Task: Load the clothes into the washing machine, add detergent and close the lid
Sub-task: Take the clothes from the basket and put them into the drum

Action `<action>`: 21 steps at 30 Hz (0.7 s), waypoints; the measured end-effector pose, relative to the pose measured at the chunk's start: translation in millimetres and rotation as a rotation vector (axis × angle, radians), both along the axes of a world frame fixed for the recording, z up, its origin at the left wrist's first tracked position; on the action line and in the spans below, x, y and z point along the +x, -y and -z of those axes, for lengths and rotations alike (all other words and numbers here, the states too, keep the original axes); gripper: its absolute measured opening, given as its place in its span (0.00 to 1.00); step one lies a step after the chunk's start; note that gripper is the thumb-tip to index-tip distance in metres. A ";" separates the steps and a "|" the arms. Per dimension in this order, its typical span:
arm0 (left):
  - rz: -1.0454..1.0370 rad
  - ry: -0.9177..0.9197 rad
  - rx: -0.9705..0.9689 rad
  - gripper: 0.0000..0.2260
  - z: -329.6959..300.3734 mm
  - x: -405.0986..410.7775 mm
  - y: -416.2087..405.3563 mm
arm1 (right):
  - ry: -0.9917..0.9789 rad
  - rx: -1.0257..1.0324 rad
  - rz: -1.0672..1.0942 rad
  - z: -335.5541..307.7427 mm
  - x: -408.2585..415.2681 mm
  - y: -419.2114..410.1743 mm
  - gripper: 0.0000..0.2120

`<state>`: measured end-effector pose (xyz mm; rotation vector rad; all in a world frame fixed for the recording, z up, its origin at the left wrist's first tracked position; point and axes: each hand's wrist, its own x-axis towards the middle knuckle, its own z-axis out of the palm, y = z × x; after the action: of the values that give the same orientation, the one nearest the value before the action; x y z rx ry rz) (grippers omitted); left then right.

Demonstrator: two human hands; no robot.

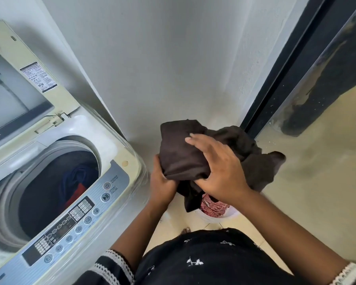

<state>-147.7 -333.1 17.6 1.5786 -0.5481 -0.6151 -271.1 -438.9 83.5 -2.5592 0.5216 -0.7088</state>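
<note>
**Dark garment held in both hands, to the right of the open washer**

A top-loading washing machine (56,161) fills the left side of the view. Its lid (27,83) is raised and leans back against the pale wall (162,58), and the round drum opening faces up. Inside the drum lie clothes already loaded (74,186) (a dark blue piece and a red one can be made out; the rest is in shadow). The silver control panel (74,219) runs along the machine's near edge, with the power and start/pause buttons at its right end.

To the right of the machine, above the tiled floor (317,171), a person holds a bundled dark brown garment (183,157) between both hands. The left hand (162,182) grips it from below at the bundle's near-left corner, fingers curled into the cloth. The right hand (218,169) lies over the top and right of it, fingers spread across the fabric and thumb pinching the near edge. The garment's loose end trails off to the right, beyond the right hand.

Directly under the bundle stands a white bucket (214,218) on the floor, mostly hidden, with a red patterned cloth (213,205) showing in it.
</note>
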 end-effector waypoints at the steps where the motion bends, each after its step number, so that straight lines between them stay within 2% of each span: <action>1: -0.008 -0.089 -0.023 0.22 0.6 1.6 -2.1 | 0.007 0.044 -0.063 -3.4 0.0 5.7 0.39; 5: -0.016 -0.388 -0.167 0.33 9.9 16.2 -5.7 | 0.000 0.164 -0.112 -0.9 -6.2 27.6 0.44; 6: -0.030 -0.450 -0.195 0.31 9.8 21.2 -7.1 | 0.010 0.224 -0.096 4.6 -9.6 32.0 0.45; 7: -0.054 -0.516 -0.212 0.24 8.4 26.1 -9.0 | 0.028 0.314 -0.085 10.4 -13.3 35.5 0.44; 9: -0.057 -0.650 -0.281 0.10 1.8 33.1 -12.7 | 0.070 0.596 -0.100 20.2 -19.2 39.0 0.45; 11: -0.072 -0.769 -0.371 0.07 -1.3 38.9 -15.4 | 0.087 0.891 -0.145 24.7 -22.7 35.4 0.50; 12: -0.074 -0.817 -0.424 0.12 -4.2 40.6 -15.3 | 0.078 1.008 -0.147 26.5 -22.8 30.3 0.52; 14: -0.024 -0.865 -0.460 0.27 -7.6 43.1 -12.3 | 0.068 1.193 -0.118 28.7 -17.6 13.3 0.54; 15: -0.024 -0.884 -0.453 0.30 -6.5 42.6 -10.4 | 0.113 1.291 -0.093 29.2 -13.0 3.6 0.53; 18: 0.021 -0.942 -0.439 0.33 -5.5 34.9 -5.7 | 0.369 1.603 0.007 32.1 1.3 -15.8 0.45; 21: 0.101 -0.982 -0.427 0.32 -9.2 25.9 -5.8 | 0.529 1.716 0.040 30.6 9.1 -11.8 0.41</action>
<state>-121.8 -327.3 26.9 0.7064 0.0020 -1.1556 -261.9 -427.2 52.8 -0.7376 0.5761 -0.4932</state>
